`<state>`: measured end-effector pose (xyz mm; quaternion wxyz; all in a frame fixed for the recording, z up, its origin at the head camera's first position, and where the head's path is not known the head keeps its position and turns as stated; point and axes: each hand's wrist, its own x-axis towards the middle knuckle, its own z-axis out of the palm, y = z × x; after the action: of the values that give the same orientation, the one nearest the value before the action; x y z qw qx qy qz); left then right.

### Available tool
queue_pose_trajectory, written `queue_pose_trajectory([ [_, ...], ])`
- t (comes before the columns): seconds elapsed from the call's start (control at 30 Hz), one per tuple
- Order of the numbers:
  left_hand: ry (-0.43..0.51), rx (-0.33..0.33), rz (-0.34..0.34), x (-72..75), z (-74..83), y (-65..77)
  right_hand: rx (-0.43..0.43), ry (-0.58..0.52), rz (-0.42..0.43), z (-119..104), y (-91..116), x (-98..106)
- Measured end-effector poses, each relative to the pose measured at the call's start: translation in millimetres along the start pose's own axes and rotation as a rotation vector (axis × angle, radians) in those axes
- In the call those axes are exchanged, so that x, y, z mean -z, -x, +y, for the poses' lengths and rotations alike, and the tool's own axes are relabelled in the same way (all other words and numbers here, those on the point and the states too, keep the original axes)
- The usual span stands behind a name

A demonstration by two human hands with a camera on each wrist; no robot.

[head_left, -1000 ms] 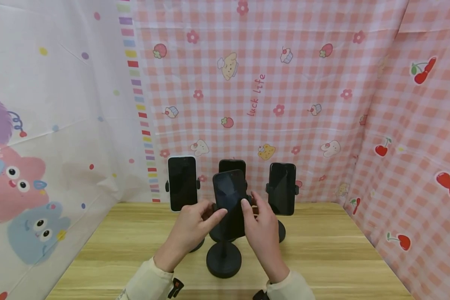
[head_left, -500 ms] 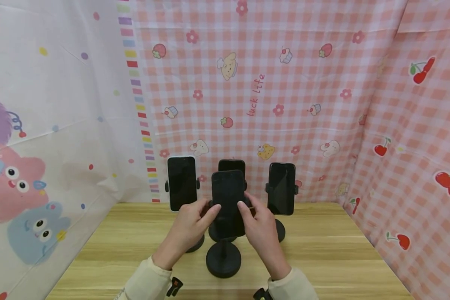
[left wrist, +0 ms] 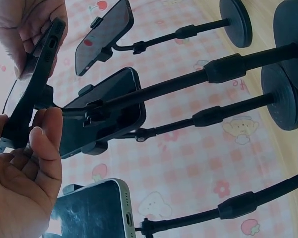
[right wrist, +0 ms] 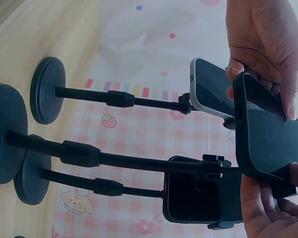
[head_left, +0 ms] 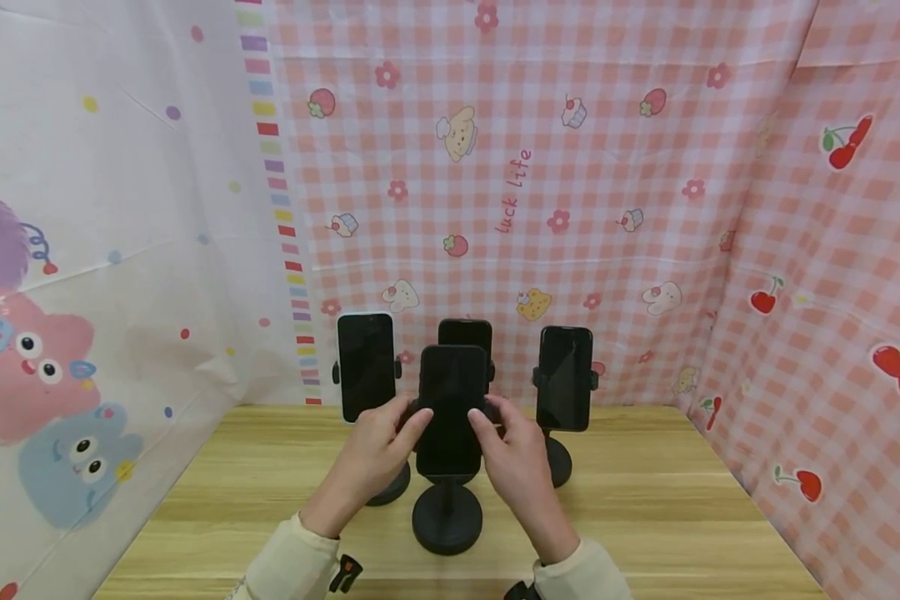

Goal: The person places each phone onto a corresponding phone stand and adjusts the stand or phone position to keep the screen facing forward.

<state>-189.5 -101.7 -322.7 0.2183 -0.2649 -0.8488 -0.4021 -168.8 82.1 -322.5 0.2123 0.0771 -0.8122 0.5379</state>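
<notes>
A black smartphone (head_left: pixel 452 400) sits in the clamp of the front phone stand (head_left: pixel 447 518), its dark screen toward me. My left hand (head_left: pixel 375 442) grips its left side, thumb over the screen's edge and fingers behind. On the opposite side my right hand (head_left: pixel 517 454) pinches the phone the same way. Seen from the left wrist, the clamp arm (left wrist: pixel 17 124) lies between my left thumb and curled fingers. In the right wrist view the phone's lower edge (right wrist: pixel 242 124) shows with its port, and the stand's pole (right wrist: pixel 139 161) runs to the back of the clamp.
Behind stand more black stands with phones: a white-edged phone (head_left: pixel 367 367) at left, a dark phone (head_left: pixel 465 333) partly hidden in the middle, and another phone (head_left: pixel 564 379) at right. All stand on the wooden table (head_left: pixel 645 500) before a checked cloth (head_left: pixel 607 150).
The front phone has turned from a slight tilt to nearly upright and square to me. Both hands have shifted slightly left with it, keeping their grip. The other phones have not moved.
</notes>
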Motion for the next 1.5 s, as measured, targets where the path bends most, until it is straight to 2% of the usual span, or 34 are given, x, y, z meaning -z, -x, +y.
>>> queue_pose_trajectory([
  [0.4, -0.016, 0.024, 0.004, 0.9, -2.2, 2.4, 0.019, 0.074, -0.001, -1.6, -0.9, -2.0],
  [0.6, -0.077, 0.033, 0.025, 0.5, -1.2, 3.5, 0.031, 0.112, 0.005, -4.4, -0.5, -2.7],
  [1.07, -0.146, 0.023, 0.054, 0.8, -1.3, 5.8, 0.047, 0.100, -0.012, -5.1, 0.2, -4.0],
  [1.5, -0.144, 0.036, 0.046, 1.8, -1.9, 7.6, 0.057, 0.106, -0.029, -3.3, 1.6, -5.7],
])
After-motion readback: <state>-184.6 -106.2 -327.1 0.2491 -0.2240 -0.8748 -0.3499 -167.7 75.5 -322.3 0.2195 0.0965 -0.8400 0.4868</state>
